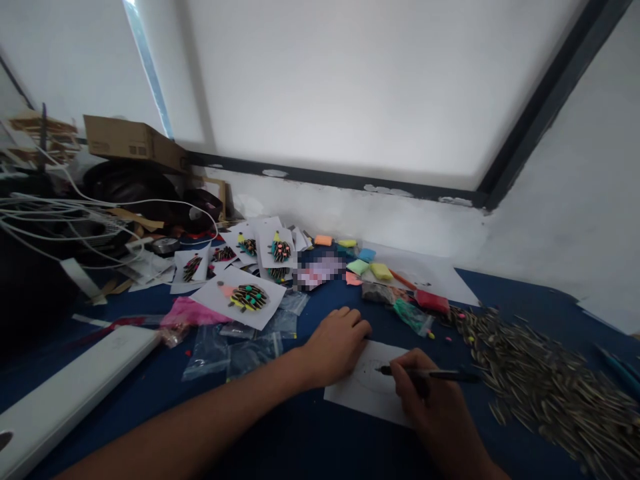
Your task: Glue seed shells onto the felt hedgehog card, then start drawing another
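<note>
A black pen (445,375) sits in my right hand (430,400), its fingers closed around it. The pen's tip is over or on a small white sheet of paper (350,392); I cannot tell if it touches. Faint outlines and small dark marks show on the sheet. My left hand (336,347) lies over the sheet's upper left edge, fingers lightly bent and holding nothing visible. Left of it lies a white card (273,297) bearing a hedgehog figure made with striped seeds and coloured clay.
A heap of striped sunflower seeds (545,380) spreads at right. Coloured clay packs (381,271) lie behind my hands. More hedgehog cards (275,230), plastic bags (205,353) and a long white box-like object (80,393) are leftward. Tangled white cables (75,207) and a cardboard box (130,140) stand at back left.
</note>
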`<move>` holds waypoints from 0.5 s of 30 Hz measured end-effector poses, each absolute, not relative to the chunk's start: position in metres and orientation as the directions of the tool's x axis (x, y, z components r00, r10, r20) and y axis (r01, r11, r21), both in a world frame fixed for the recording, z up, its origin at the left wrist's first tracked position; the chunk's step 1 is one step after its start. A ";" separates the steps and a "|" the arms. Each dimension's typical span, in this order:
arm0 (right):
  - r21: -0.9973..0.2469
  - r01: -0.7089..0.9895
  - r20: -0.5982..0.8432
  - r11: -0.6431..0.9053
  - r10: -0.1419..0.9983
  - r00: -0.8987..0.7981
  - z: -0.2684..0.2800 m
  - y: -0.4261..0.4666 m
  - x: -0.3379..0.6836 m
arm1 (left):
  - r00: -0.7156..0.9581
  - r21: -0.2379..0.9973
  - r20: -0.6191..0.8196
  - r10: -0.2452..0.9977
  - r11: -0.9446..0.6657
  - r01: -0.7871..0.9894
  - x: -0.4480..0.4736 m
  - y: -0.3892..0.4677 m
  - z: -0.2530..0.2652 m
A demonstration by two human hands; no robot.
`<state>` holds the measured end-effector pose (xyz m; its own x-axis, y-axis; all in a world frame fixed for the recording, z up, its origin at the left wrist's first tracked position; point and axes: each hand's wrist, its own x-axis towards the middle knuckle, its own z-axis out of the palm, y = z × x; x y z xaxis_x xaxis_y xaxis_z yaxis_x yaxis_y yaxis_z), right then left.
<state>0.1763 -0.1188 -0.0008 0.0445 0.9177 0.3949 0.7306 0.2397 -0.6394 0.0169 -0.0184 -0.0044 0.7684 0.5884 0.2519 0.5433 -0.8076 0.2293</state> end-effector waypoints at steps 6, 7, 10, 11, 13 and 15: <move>-0.641 0.742 0.360 0.196 0.931 0.065 -0.002 -0.117 0.174 | 0.768 0.225 0.253 0.589 -0.808 0.545 0.017 -0.019 -0.004; -0.639 0.745 0.356 0.192 0.932 0.065 -0.002 -0.117 0.174 | 0.768 0.222 0.253 0.588 -0.808 0.546 0.017 -0.019 -0.004; -0.636 0.748 0.350 0.190 0.935 0.060 -0.003 -0.116 0.176 | 0.767 0.220 0.252 0.591 -0.806 0.549 0.017 -0.019 -0.004; -0.636 0.747 0.349 0.193 0.936 0.056 -0.004 -0.116 0.176 | 0.767 0.222 0.252 0.590 -0.807 0.548 0.017 -0.018 -0.005; -0.637 0.745 0.348 0.197 0.936 0.050 -0.004 -0.116 0.176 | 0.767 0.227 0.255 0.589 -0.807 0.544 0.017 -0.018 -0.006; -0.634 0.747 0.353 0.203 0.934 0.046 -0.004 -0.115 0.176 | 0.766 0.229 0.259 0.589 -0.807 0.544 0.017 -0.017 -0.007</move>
